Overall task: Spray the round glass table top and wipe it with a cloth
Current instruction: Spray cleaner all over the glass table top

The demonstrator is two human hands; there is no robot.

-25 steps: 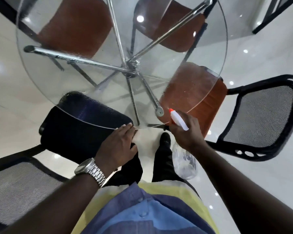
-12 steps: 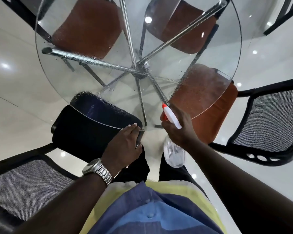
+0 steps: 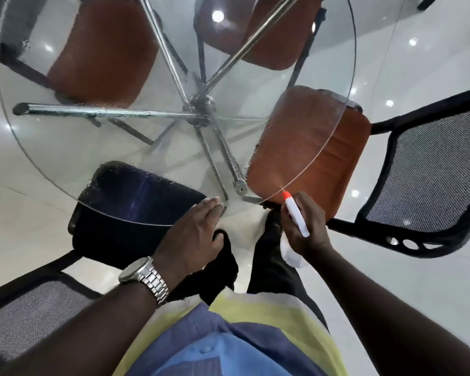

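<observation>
Likely office meeting area; mesh-back chairs (image 3: pixel 429 169) around round glass table (image 3: pixel 65 147); glossy white floor (image 3: pixel 418 280)

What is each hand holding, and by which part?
The right hand grips the spray bottle around its neck; the left hand rests flat on the glass table top, holding nothing.

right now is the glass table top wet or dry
Wet, at least in part: droplets bead on the round glass table top above the black chair seat and the chrome leg.
</observation>
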